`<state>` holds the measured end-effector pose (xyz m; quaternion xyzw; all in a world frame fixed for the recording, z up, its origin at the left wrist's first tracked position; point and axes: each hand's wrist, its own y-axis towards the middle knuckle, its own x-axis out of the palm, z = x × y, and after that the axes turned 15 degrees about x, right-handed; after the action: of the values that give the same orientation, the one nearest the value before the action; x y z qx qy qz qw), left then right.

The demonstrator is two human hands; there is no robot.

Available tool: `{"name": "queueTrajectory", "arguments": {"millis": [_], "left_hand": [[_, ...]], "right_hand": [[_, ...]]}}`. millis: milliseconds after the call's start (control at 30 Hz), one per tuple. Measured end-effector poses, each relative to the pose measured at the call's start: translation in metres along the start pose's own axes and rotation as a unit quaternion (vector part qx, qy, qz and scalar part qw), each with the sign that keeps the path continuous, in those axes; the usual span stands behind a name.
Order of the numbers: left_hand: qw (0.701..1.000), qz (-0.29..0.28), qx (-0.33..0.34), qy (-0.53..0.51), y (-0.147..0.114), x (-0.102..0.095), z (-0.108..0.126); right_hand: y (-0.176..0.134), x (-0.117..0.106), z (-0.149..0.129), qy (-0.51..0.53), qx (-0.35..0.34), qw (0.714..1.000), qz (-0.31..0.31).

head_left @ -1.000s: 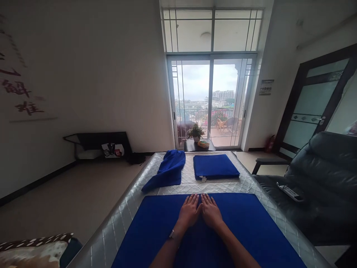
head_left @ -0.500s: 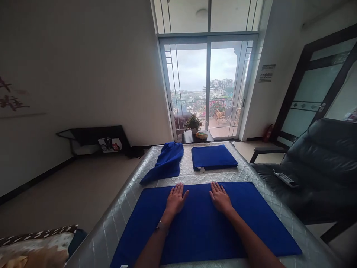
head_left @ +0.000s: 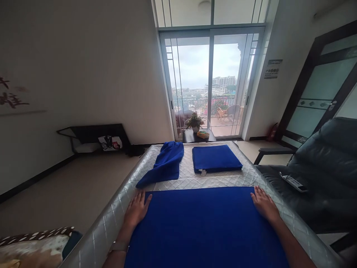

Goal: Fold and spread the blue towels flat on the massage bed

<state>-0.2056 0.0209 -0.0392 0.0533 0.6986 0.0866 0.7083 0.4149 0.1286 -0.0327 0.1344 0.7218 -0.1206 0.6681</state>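
A blue cloth (head_left: pixel 200 227) lies spread flat before me on the quilted table cover (head_left: pixel 186 182). At its far left corner rests my left hand (head_left: pixel 136 208), fingers stretched out and palm down. My right hand (head_left: pixel 264 204) lies flat at the far right corner, fingers extended, holding nothing. Beyond the spread cloth, a neatly folded stack of blue cloth (head_left: pixel 217 158) with a white tag sits toward the right. To its left is a crumpled blue cloth (head_left: pixel 167 162), loosely bunched. The near edge of the spread cloth is out of view.
A black armchair (head_left: pixel 320 175) with a white remote-like device (head_left: pixel 294 182) on its seat stands at the right. Past the table's far end is a small table with a potted plant (head_left: pixel 195 121). Patterned fabric (head_left: pixel 36 247) shows at the lower left.
Both hands have slid apart from the middle of the spread cloth, the left one leftward and the right one rightward, to its far corners. The view has shifted slightly.
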Motion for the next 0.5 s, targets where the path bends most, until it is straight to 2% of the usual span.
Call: {"name": "queueTrajectory", "arguments": {"millis": [100, 233, 400, 500], "left_hand": [[1.0, -0.016, -0.02, -0.009, 0.001, -0.003, 0.005], [1.0, -0.011, -0.017, -0.011, 0.001, -0.005, 0.007], [0.999, 0.006, -0.023, -0.022, 0.001, -0.009, 0.011], [0.999, 0.021, -0.015, -0.023, 0.002, -0.011, 0.013]], "right_hand": [[0.0, 0.003, 0.0, -0.001, -0.007, 1.0, 0.008], [-0.003, 0.0, -0.001, -0.013, -0.009, 1.0, 0.013], [-0.01, -0.015, -0.006, -0.036, 0.014, 0.999, 0.024], [-0.029, -0.03, -0.024, -0.056, -0.001, 0.997, 0.058]]}}
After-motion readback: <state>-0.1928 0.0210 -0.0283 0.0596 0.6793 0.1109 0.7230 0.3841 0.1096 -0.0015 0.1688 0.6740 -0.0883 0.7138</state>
